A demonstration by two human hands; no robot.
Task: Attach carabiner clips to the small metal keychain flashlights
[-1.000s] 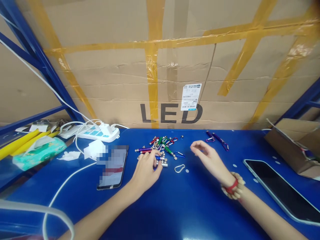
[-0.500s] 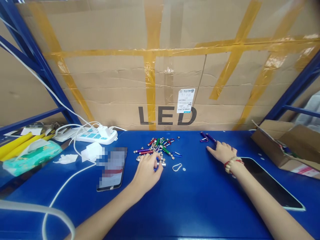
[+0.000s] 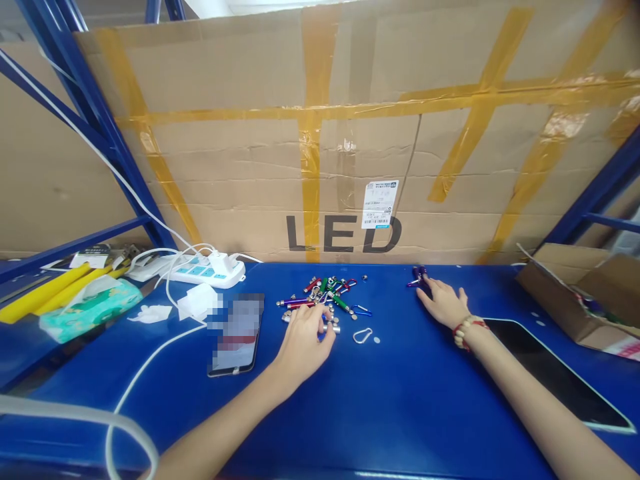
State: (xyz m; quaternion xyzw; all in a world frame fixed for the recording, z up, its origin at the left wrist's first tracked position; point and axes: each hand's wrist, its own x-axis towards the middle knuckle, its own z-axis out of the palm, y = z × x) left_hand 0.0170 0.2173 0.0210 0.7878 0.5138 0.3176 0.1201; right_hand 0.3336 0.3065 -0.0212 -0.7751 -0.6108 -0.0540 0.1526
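Observation:
My left hand [image 3: 305, 337] is curled over a small silver metal tube [image 3: 334, 328], whose end shows between thumb and fingers. Just behind it lies a pile of small metal tubes in several colours, among them a green tube [image 3: 341, 303] and a red tube [image 3: 301, 305], with clips and tiny round pieces mixed in. A silver carabiner [image 3: 363, 335] lies right of this hand, with a small round disc [image 3: 377, 340] beside it. My right hand [image 3: 445, 303] is stretched out flat, fingertips at a pair of purple tubes [image 3: 420, 273] with a purple clip; the fingers partly cover them.
A phone [image 3: 239, 337], crumpled white tissue [image 3: 197, 303], a white power strip [image 3: 207, 270] with cables and a tissue pack [image 3: 93, 310] are on the left. A black tablet [image 3: 545, 367] lies under my right forearm. An open cardboard box [image 3: 565, 293] stands right; a large taped carton [image 3: 240, 173] stands behind.
The view has shifted, so everything sits a little further right. My right fingers have moved onto the purple tubes, now closer together. My left hand stays at the silver tube.

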